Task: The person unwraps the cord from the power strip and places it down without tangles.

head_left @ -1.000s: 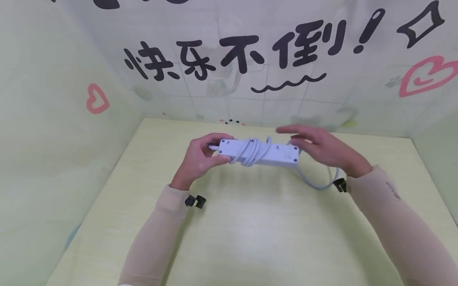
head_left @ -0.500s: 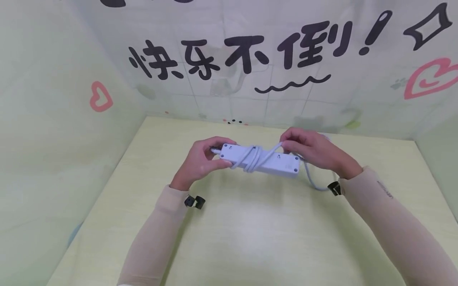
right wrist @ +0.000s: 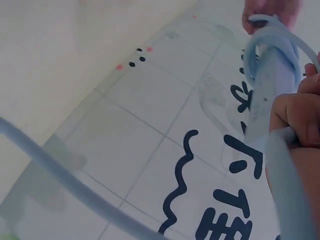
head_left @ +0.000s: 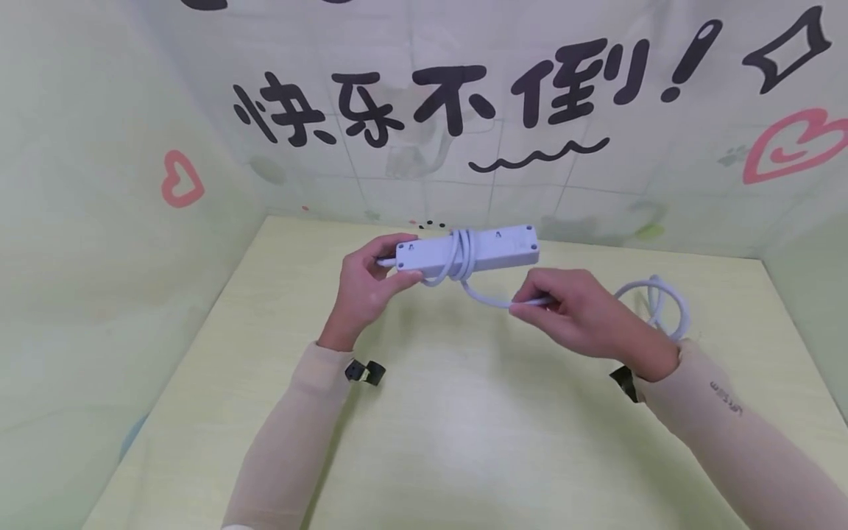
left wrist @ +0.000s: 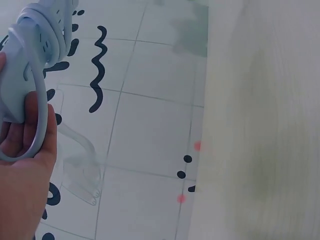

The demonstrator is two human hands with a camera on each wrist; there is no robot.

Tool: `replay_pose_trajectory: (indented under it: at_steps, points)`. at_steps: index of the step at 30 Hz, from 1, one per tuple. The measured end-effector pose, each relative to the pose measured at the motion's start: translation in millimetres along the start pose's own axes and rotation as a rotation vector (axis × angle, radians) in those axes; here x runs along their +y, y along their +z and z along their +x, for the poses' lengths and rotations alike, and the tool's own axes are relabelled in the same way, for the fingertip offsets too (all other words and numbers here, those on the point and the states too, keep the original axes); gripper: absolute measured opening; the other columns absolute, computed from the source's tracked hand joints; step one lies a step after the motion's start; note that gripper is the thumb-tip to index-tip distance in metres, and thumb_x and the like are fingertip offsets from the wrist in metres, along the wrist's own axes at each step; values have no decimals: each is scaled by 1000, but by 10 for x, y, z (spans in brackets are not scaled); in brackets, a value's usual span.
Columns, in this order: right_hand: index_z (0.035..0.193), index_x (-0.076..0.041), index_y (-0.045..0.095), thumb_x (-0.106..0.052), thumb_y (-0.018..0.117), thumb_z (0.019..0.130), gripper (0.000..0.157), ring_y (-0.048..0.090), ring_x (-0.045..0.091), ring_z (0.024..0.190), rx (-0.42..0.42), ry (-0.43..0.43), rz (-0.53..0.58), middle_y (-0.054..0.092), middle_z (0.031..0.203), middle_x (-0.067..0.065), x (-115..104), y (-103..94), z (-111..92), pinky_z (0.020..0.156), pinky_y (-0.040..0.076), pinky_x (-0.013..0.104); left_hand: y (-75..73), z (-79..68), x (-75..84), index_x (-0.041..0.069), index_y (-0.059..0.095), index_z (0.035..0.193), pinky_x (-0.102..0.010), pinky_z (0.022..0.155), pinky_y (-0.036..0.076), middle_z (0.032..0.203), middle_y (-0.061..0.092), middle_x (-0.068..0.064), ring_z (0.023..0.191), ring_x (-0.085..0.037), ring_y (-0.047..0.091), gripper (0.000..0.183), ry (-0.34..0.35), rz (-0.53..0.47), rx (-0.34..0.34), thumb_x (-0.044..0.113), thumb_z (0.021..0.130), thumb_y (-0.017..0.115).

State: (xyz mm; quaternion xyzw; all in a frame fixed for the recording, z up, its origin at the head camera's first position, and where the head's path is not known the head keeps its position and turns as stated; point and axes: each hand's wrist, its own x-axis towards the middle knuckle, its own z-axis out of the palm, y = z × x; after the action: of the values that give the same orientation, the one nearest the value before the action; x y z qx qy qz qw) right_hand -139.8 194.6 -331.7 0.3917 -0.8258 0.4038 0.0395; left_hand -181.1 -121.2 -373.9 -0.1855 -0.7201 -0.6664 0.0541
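Grips one end of a white power strip [head_left: 506, 249] with the left hand [head_left: 361, 288] above the table [head_left: 424, 419]; pinches its partly wrapped cord [head_left: 467, 254] with the right hand [head_left: 586, 313]. Seems mid-winding or unwinding, cannot tell which; next probably calls for passing the cord around the strip.

Below the left hand [head_left: 368, 287] is a pale yellow tabletop [head_left: 430, 427], behind this hand a whitish wall [head_left: 430, 193] with black characters [head_left: 453, 110], and to its left a greenish wall [head_left: 93, 221] with a pink heart [head_left: 193, 194].
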Motion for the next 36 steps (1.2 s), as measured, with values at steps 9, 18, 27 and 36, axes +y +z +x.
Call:
replay_pose_trajectory:
  at_steps: [9,18,27,36]
  points:
    - [112,-2,74,-3,65,96,18,53,7,62,-23,294,-109,76,88,9,351,-25,-123,55,46,21,-6,-86,78,-7,61,130,-24,94,58,126,66,-14,108,-19,62,48,-41,-68,-107,-7,83,73]
    - [109,-12,77,-14,68,98,14,46,10,62,299,337,-44,59,73,-1,191,-307,-66,56,39,20,-8,-158,100,1,67,126,-26,91,57,120,69,-16,103,-22,62,45,-51,66,-325,-1,83,79]
    - [108,-14,77,8,71,89,30,40,5,54,139,56,24,62,79,-10,-93,-403,-192,47,35,21,27,-93,-6,8,68,128,-22,83,56,120,71,-12,105,-22,64,45,-86,194,-163,7,85,81]
    - [104,-21,77,-7,70,95,18,37,-3,53,-138,183,-3,50,65,-16,116,-170,-352,50,39,18,52,-55,0,-4,64,128,-21,88,60,123,66,-24,104,-21,63,46,-41,57,37,-3,84,77]
